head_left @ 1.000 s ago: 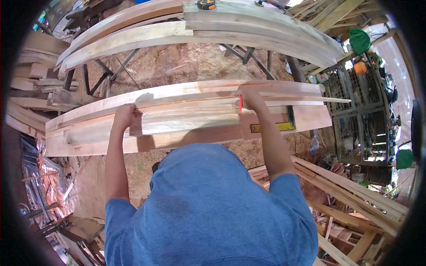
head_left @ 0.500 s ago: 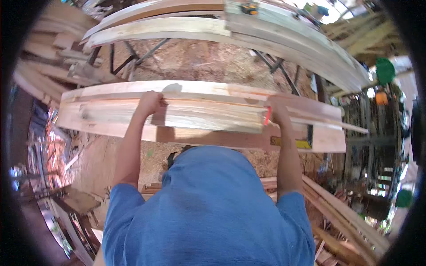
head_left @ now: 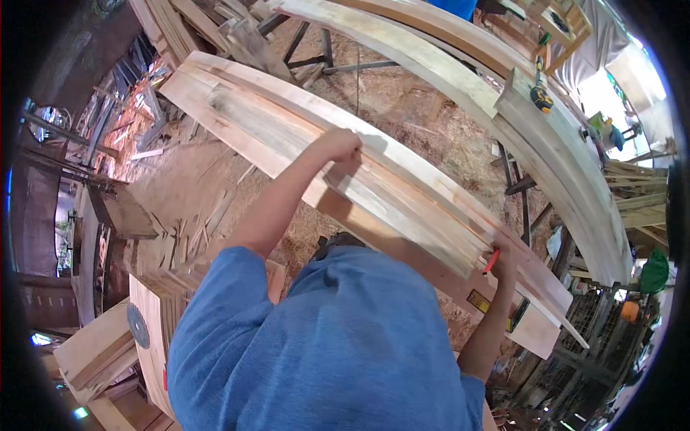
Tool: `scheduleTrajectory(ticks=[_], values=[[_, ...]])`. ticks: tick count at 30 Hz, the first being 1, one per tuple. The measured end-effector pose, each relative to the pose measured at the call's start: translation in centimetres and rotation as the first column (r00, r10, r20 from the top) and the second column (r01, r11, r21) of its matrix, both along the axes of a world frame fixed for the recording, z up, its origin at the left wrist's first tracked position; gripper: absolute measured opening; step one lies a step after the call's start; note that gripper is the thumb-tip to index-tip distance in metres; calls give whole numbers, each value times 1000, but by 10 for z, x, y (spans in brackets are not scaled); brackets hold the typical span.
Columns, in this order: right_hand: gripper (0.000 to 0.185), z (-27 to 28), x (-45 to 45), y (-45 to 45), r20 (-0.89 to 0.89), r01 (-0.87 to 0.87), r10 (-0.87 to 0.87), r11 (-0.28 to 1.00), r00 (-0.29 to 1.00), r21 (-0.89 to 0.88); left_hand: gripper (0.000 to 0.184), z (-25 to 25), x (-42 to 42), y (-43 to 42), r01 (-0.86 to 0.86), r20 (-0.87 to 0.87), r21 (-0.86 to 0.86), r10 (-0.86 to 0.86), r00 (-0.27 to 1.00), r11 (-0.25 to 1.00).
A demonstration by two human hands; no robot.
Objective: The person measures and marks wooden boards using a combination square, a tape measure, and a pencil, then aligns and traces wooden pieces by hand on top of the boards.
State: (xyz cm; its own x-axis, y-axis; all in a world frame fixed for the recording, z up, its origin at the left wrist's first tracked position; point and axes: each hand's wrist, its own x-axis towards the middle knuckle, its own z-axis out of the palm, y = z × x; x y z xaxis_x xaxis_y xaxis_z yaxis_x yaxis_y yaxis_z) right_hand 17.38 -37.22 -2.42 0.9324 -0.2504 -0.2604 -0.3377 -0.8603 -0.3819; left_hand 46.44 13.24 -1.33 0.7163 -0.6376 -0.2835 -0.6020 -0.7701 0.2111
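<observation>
A long pale board [head_left: 392, 237] lies on top of a wider plank [head_left: 532, 327], slanting down from upper left to lower right. My left hand [head_left: 341, 146] is closed on the far edge of the upper board near its middle. At the board's right end my right hand [head_left: 506, 260] is closed, with a red pencil [head_left: 491, 261] sticking out of it. My right forearm partly covers a yellow and black try square [head_left: 477, 300] on the plank. A thin wooden strip [head_left: 564, 321] runs out past the right hand. The fingertips of both hands are mostly hidden.
Behind, long thick beams [head_left: 424, 61] rest on dark metal stands [head_left: 309, 54]. A yellow and black drill [head_left: 540, 97] sits on the beam at right. Sawdust covers the ground [head_left: 431, 136]. At lower left is stacked timber [head_left: 154, 302] with a round saw blade [head_left: 137, 325].
My view has turned, so the boards now slant across it and the stacked timber with the saw blade shows at lower left. Both hands stay in about the same places on the board.
</observation>
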Motion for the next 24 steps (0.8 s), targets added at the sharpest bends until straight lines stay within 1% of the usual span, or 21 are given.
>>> scheduleTrajectory(ticks=[2,5,8,11,14,17,20,21,24], values=[[26,-4,2,-4,114,-15,10,999,993,43,19,4,16,19,-56,77,120,47,996,991],[28,4,7,-2,84,9,-11,1000,996,27,20,-7,30,48,-86,47,-117,92,995,989],[28,-20,3,-15,265,-39,25,998,964,49,30,3,25,47,-68,33,-168,74,997,984],[23,9,8,-4,86,-47,48,999,995,-15,29,-16,40,65,-48,20,-198,53,998,979],[23,12,9,-2,105,-21,19,1000,994,18,27,-14,53,93,-151,110,-44,155,982,988],[34,18,14,-1,-85,-17,17,1000,996,-10,24,-20,57,99,-123,162,-20,125,979,992],[33,9,12,-9,-47,-57,54,997,997,-57,20,-6,47,91,-155,120,-51,160,980,987],[33,-2,10,-17,14,-85,86,996,996,-42,20,-11,49,92,-149,136,-55,155,979,987],[30,3,8,-10,106,-61,64,998,992,-34,20,-14,50,93,-173,132,-97,185,974,980]])
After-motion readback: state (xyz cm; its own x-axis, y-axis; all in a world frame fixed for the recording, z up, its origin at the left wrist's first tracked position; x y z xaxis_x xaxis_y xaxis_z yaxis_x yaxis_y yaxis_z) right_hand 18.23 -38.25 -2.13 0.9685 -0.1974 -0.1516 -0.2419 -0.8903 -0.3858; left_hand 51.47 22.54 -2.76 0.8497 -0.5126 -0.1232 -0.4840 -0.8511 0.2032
